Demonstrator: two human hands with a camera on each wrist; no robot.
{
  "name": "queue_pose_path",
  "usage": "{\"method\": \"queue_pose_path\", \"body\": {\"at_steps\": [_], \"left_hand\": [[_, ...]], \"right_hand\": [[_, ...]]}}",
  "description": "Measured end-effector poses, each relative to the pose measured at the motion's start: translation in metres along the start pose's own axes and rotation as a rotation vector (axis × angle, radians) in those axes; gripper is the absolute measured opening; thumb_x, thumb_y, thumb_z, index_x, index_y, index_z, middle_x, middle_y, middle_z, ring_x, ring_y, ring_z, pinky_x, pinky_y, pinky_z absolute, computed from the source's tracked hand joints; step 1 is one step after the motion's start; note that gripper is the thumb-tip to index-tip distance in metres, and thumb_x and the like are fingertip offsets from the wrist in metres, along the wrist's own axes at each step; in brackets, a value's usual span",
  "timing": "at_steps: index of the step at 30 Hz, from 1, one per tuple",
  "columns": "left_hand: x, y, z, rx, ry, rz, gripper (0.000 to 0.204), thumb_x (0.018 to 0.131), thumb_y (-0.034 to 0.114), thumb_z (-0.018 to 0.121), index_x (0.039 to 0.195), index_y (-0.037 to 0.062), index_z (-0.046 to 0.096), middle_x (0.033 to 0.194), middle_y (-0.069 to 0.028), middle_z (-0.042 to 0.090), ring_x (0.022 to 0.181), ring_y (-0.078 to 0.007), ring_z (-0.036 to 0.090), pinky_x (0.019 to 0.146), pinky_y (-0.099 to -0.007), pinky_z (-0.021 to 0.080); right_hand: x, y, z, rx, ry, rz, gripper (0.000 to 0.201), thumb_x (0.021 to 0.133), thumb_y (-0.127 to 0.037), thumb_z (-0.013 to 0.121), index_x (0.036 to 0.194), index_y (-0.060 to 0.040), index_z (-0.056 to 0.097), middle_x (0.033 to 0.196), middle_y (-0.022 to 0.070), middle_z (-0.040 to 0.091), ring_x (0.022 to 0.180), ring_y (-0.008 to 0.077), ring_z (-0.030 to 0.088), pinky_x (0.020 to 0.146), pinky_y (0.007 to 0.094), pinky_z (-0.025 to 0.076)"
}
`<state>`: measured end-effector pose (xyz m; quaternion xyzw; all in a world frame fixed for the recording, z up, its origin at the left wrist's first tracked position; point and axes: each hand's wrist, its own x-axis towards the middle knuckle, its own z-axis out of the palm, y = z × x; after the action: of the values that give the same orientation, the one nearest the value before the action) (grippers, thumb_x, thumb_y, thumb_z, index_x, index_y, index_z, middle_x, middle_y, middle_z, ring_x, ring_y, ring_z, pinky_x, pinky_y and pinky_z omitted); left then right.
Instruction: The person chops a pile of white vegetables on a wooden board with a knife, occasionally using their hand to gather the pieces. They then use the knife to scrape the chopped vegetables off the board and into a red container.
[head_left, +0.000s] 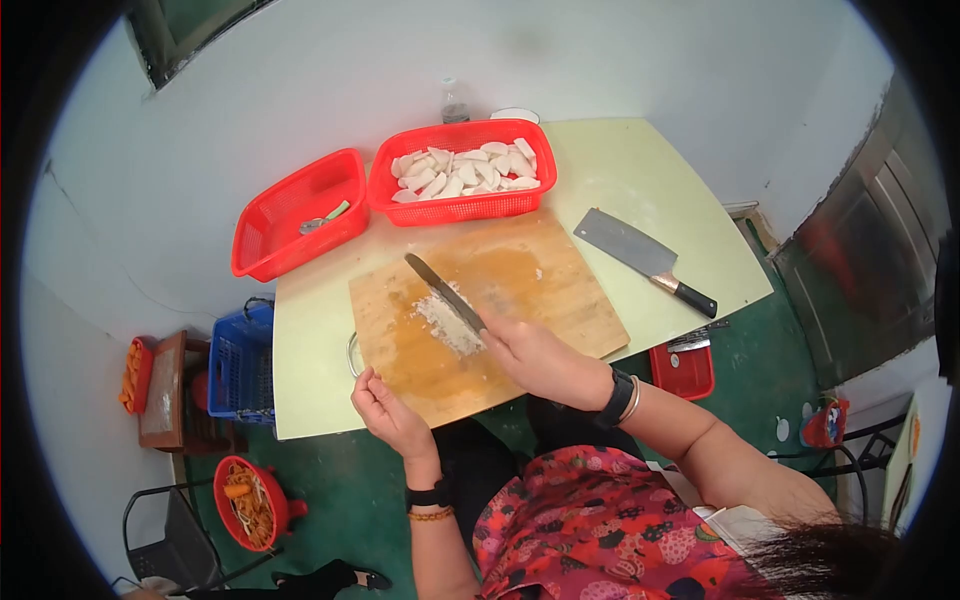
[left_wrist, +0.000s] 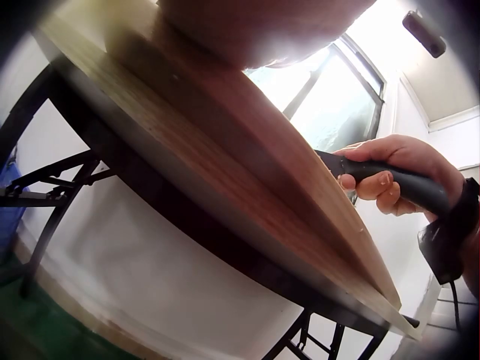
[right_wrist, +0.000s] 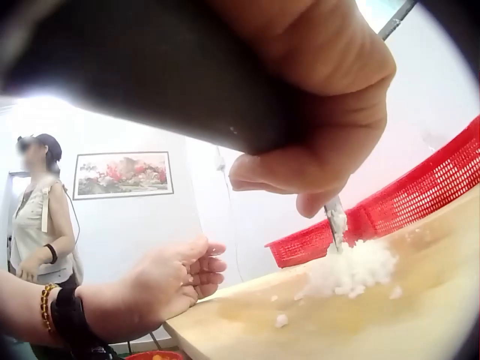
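My right hand grips a kitchen knife by its thick black handle. Its blade stands on edge over the wooden cutting board, pointing to the far left. Beside and under the blade lies a heap of finely chopped white bits, some of them stuck to the blade. At the board's near left edge is my left hand, its fingers loosely curled with nothing in them; the right wrist view shows that hand right by the board's edge.
A cleaver lies right of the board. Behind stand a red basket of white slices and another red basket holding a peeler-like tool with a green handle. A blue crate and a red bucket are at left. Another person stands nearby.
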<state>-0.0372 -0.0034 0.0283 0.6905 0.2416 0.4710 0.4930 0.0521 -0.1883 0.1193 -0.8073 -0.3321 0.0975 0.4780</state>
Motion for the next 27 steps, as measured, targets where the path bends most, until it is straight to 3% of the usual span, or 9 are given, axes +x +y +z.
{"method": "queue_pose_path", "body": {"at_steps": [2, 5, 8, 11, 23, 27], "left_hand": [[-0.002, 0.001, 0.000, 0.014, -0.002, 0.005, 0.030, 0.104, 0.021, 0.043, 0.113, -0.0037, 0.057, 0.105, -0.0132, 0.058, 0.097, -0.0217, 0.055, 0.088, -0.0335, 0.044], [0.001, -0.001, 0.002, 0.018, 0.005, 0.026, 0.030, 0.104, 0.021, 0.043, 0.113, -0.0035, 0.057, 0.105, -0.0133, 0.058, 0.097, -0.0221, 0.055, 0.088, -0.0336, 0.045], [0.000, -0.003, 0.000, 0.005, 0.008, 0.015, 0.030, 0.104, 0.021, 0.043, 0.113, -0.0033, 0.057, 0.105, -0.0134, 0.058, 0.096, -0.0224, 0.056, 0.088, -0.0339, 0.045], [-0.001, -0.001, 0.000, 0.024, 0.005, 0.018, 0.030, 0.104, 0.021, 0.043, 0.113, -0.0032, 0.057, 0.106, -0.0133, 0.057, 0.097, -0.0224, 0.055, 0.088, -0.0343, 0.045], [0.002, -0.002, 0.002, 0.007, -0.006, 0.029, 0.030, 0.104, 0.021, 0.043, 0.114, -0.0040, 0.056, 0.107, -0.0138, 0.057, 0.099, -0.0217, 0.055, 0.090, -0.0337, 0.045], [-0.001, 0.001, 0.001, -0.012, -0.006, 0.000, 0.030, 0.104, 0.021, 0.043, 0.114, -0.0039, 0.056, 0.107, -0.0138, 0.057, 0.099, -0.0218, 0.056, 0.090, -0.0337, 0.045]], "right_hand": [[0.000, 0.006, 0.008, 0.008, 0.128, -0.166, 0.018, 0.096, -0.011, 0.046, 0.105, 0.0039, 0.050, 0.082, 0.0310, 0.059, 0.080, 0.0479, 0.059, 0.068, 0.0511, 0.047], [0.005, 0.014, 0.007, -0.066, -0.030, -0.014, 0.028, 0.097, -0.012, 0.045, 0.119, 0.0043, 0.051, 0.094, 0.0310, 0.060, 0.092, 0.0462, 0.059, 0.078, 0.0471, 0.048], [0.002, 0.000, 0.002, -0.001, 0.036, -0.065, 0.016, 0.095, -0.010, 0.047, 0.103, 0.0040, 0.049, 0.081, 0.0298, 0.060, 0.079, 0.0476, 0.059, 0.068, 0.0515, 0.047], [0.000, 0.008, 0.012, -0.058, 0.101, -0.156, 0.015, 0.095, -0.010, 0.047, 0.102, 0.0036, 0.049, 0.080, 0.0297, 0.060, 0.079, 0.0476, 0.060, 0.067, 0.0518, 0.047], [0.004, 0.008, 0.016, -0.101, -0.011, -0.088, 0.017, 0.095, -0.008, 0.047, 0.102, 0.0064, 0.048, 0.077, 0.0305, 0.060, 0.077, 0.0481, 0.060, 0.065, 0.0529, 0.046], [0.000, 0.001, 0.013, -0.046, 0.028, -0.155, 0.017, 0.093, -0.007, 0.048, 0.100, 0.0081, 0.048, 0.074, 0.0303, 0.059, 0.076, 0.0483, 0.060, 0.065, 0.0535, 0.047]]}}
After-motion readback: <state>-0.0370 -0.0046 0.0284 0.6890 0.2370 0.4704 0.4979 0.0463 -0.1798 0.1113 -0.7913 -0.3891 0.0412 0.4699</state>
